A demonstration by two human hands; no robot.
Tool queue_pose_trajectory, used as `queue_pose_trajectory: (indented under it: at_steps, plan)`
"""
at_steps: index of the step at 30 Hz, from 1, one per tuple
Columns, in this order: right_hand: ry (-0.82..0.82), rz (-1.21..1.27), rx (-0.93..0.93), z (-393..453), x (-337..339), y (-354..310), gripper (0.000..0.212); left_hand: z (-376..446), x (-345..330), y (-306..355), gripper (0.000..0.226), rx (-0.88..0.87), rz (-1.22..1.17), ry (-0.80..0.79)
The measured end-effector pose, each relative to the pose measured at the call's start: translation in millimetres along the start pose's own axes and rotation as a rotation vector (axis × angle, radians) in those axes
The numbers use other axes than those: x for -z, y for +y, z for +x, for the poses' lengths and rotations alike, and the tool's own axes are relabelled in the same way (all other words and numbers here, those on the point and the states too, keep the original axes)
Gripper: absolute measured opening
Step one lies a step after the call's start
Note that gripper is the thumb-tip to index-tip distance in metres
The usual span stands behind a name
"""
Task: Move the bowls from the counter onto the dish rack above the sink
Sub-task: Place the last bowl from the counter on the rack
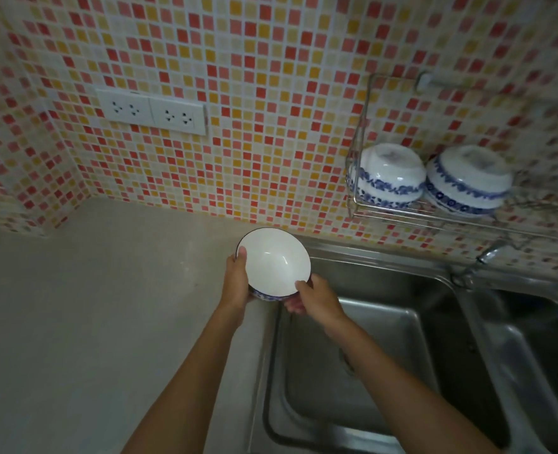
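Mosaic tiles in red, orange and cream cover the wall [254, 93] behind a pale counter [90, 306], with a white double socket plate [151, 112] set into the tiles at the left. Over the counter's right edge, where it meets the steel sink [385, 339], both bare hands hold a white bowl [276, 262] with a dark rim and a blue pattern on its outside, its opening turned up toward the camera. The left hand [236, 283] is clamped on the bowl's left rim, thumb over the edge; the right hand [317, 298] grips the lower right rim, thumb inside, fingers under the base. Farther right, a wire dish rack [402, 211] hangs on the wall above the sink and carries two blue-and-white bowls upside down, side by side: the left one [387, 175] just beside the right one [467, 180]. A tap [490, 253] juts out below the rack.
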State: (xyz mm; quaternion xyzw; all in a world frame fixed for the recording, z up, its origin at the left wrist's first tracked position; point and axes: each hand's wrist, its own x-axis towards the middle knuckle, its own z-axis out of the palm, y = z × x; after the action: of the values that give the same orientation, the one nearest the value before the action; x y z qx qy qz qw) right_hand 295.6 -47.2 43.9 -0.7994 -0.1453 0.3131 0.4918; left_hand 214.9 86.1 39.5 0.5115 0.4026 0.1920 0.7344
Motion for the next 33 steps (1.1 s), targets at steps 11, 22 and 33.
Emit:
queue_pose_trajectory:
  at_steps: [11, 22, 33]
  plan:
    - [0.512, -0.273, 0.508, -85.6, 153.3, -26.3, 0.034, -85.1, -79.8, 33.9, 0.051, -0.204, -0.224, -0.052]
    - [0.731, -0.724, 0.545, -52.5, 272.9, -26.8, 0.045, -120.6, -142.8, 74.7, 0.050, -0.347, -0.239, -0.032]
    - [0.860, -0.805, 0.717, -7.5, 280.6, -0.5, 0.046, -104.4, -211.7, 136.1, 0.054, -0.581, 0.075, 0.083]
